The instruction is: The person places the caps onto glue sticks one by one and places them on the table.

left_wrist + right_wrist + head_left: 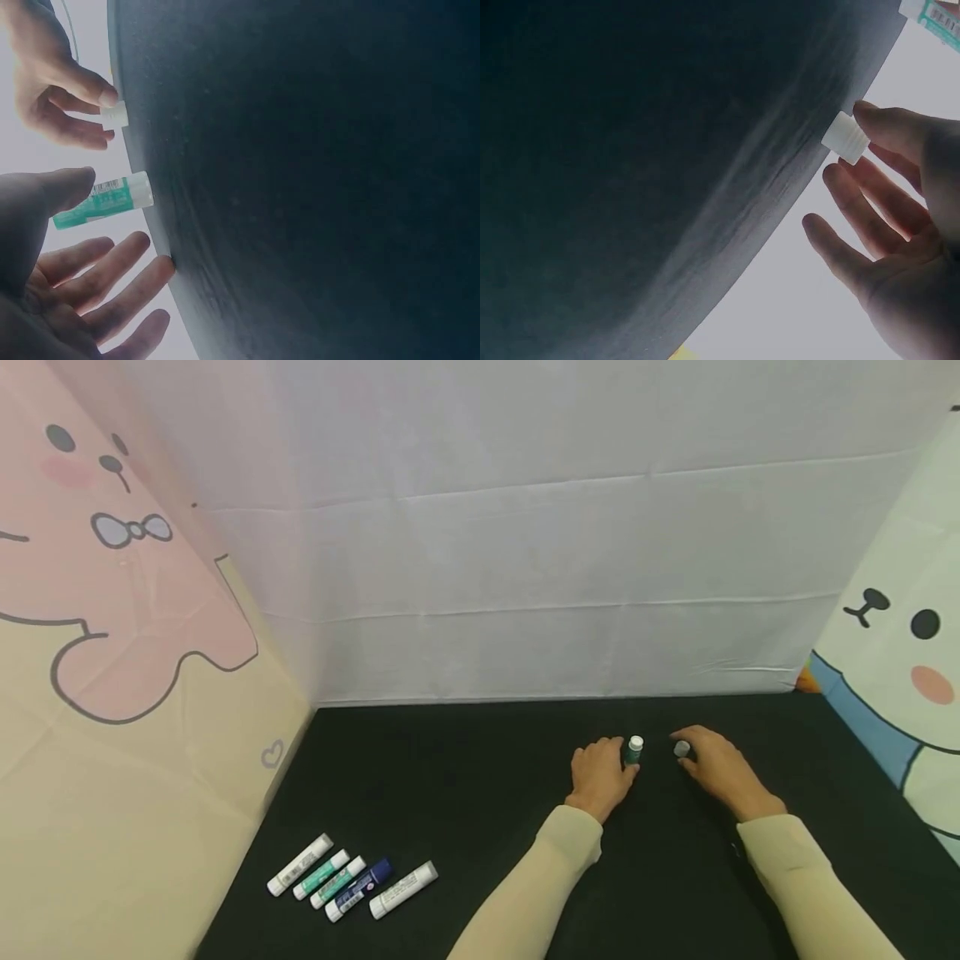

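A green-labelled glue stick (634, 750) stands upright on the black table, its upper end white. My left hand (600, 775) is around it: in the left wrist view the thumb overlaps the green label of the glue stick (105, 201), while the four fingers (124, 304) are spread apart from it. To the right, a small white ribbed cap (846, 139) sits between the thumb and fingertips of my right hand (718, 768), which pinches it at table height. The cap (682, 749) looks grey from above.
At the front left of the black table (465, 777) several sticks lie in a slanted row: a white tube (300, 865), green-and-white ones (321, 875), a dark blue one (358, 890) and another white tube (403, 890). Pale cloth walls (525, 652) stand behind and at both sides.
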A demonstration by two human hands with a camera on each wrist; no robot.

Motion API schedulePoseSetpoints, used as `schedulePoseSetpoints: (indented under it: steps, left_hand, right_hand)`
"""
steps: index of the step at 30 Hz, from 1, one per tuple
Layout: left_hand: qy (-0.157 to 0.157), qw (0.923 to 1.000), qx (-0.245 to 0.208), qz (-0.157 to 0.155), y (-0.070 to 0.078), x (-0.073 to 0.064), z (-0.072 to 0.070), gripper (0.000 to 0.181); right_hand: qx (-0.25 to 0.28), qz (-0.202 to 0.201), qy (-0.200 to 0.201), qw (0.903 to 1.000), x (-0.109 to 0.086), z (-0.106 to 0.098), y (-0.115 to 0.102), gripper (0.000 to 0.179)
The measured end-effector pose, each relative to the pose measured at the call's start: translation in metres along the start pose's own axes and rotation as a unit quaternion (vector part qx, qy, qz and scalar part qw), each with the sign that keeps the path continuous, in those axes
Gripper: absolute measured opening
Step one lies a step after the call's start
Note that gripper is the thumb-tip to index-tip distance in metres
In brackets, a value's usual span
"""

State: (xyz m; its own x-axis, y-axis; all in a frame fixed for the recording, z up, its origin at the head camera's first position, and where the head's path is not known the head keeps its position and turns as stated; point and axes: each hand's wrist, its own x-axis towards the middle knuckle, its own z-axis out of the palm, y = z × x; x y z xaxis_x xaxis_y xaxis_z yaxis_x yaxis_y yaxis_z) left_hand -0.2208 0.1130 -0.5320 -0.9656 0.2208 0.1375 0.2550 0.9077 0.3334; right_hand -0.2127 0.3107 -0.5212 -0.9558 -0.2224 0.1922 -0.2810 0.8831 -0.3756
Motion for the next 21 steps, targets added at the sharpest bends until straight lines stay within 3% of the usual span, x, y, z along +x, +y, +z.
schedulePoseSetpoints:
  steps: [21]
  left_hand:
    - [0.019,0.9996,-0.022,0.007,0.0061,0.0066,0.0063,0.024]
  right_hand:
    - [0.002,0.005,-0.02,0.9998,0.0014,-0.0013,-0.0051,0.021]
